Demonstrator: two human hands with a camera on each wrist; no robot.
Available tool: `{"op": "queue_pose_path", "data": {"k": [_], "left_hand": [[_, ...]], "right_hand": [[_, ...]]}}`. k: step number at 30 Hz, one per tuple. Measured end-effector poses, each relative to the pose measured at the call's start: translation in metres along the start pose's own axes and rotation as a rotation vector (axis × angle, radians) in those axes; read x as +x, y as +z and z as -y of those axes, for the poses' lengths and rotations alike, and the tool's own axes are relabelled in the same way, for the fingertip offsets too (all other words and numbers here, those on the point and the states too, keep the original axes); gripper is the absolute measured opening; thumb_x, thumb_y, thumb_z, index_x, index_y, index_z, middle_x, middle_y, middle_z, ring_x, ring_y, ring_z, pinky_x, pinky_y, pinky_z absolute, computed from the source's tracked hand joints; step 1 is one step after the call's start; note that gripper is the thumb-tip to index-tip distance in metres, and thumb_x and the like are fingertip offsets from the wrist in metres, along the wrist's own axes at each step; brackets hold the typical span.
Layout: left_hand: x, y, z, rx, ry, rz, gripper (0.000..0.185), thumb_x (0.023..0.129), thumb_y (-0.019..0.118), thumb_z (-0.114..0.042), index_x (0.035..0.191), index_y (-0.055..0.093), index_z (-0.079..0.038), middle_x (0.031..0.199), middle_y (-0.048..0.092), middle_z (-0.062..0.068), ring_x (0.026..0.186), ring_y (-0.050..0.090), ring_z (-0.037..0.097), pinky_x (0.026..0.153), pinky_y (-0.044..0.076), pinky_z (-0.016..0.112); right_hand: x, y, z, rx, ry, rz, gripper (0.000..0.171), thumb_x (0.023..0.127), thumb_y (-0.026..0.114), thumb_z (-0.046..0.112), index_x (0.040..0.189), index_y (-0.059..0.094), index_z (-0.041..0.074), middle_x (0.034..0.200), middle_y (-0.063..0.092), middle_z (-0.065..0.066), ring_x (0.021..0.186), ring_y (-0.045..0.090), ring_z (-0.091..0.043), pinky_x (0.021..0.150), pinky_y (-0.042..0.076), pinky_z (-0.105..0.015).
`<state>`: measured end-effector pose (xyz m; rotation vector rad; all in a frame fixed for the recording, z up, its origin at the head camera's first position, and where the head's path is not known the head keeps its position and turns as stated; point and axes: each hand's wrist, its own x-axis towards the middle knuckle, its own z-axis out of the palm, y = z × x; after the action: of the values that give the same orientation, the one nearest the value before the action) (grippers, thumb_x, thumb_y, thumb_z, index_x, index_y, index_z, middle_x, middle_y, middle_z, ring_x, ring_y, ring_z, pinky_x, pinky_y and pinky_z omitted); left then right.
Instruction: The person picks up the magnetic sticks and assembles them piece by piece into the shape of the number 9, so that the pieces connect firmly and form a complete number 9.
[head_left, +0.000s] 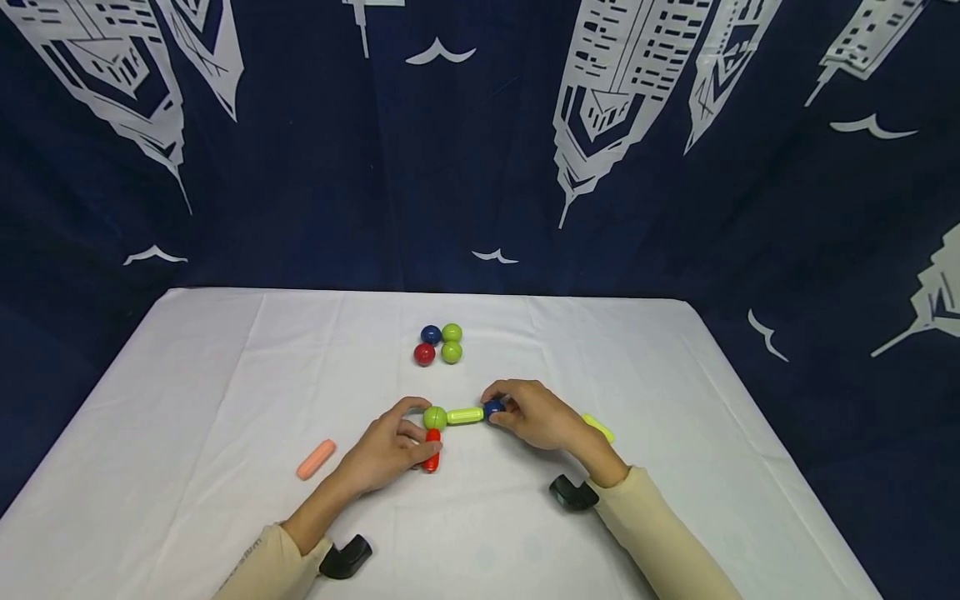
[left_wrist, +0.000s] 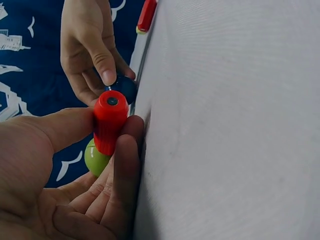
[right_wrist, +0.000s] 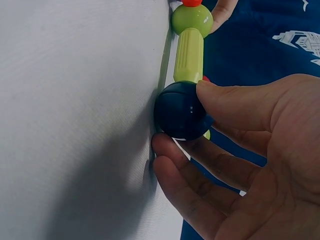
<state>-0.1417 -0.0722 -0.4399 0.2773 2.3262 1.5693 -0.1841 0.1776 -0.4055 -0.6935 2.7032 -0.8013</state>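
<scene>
Your left hand (head_left: 386, 454) pinches the red rod (head_left: 431, 450) — your right hand (head_left: 536, 415) pinches the blue ball (head_left: 492, 408); a green rod (head_left: 465, 415) joins them.

Head view looks down from afar; both close wrist views share the green ball (left_wrist: 96, 157)

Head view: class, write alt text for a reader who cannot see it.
Two hands join toy pieces on a white table: the left hand holds a red rod under a green ball, the right hand a blue ball. Four loose balls sit behind.

Even bright light, soft shadows, wrist views slightly blurred.
</scene>
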Motion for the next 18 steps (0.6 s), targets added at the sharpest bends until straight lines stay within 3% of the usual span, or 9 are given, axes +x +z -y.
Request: {"op": "queue_pose_path", "data": {"k": [10,18], "left_hand": [[0.0012,-0.0001,0.0027,-0.007,0.016,0.016,0.061,0.081,0.073,-0.029,0.131,0.039,-0.016,0.090,0.065,0.005,0.062,0.061,0.015,0.058,0.048,0.026],[0.0038,-0.0048,0.0075,-0.153,-0.018,0.101,0.063,0.082,0.072,-0.020,0.134,0.037,-0.011,0.098,0.060,0.013,0.071,0.065,0.017,0.066,0.055,0.029]], "right_hand": [[0.0011,0.0004,-0.0016,0.010,-0.021,0.000,0.023,0.088,0.066,0.018,0.111,0.064,0.016,0.097,0.062,0.005,0.078,0.051,-0.011,0.071,0.044,-0.024],[0.0056,-0.0053,-0.0026,0.012,-0.057,0.015,0.023,0.089,0.064,0.020,0.111,0.065,0.014,0.106,0.066,0.002,0.086,0.057,-0.012,0.079,0.047,-0.028]]}}
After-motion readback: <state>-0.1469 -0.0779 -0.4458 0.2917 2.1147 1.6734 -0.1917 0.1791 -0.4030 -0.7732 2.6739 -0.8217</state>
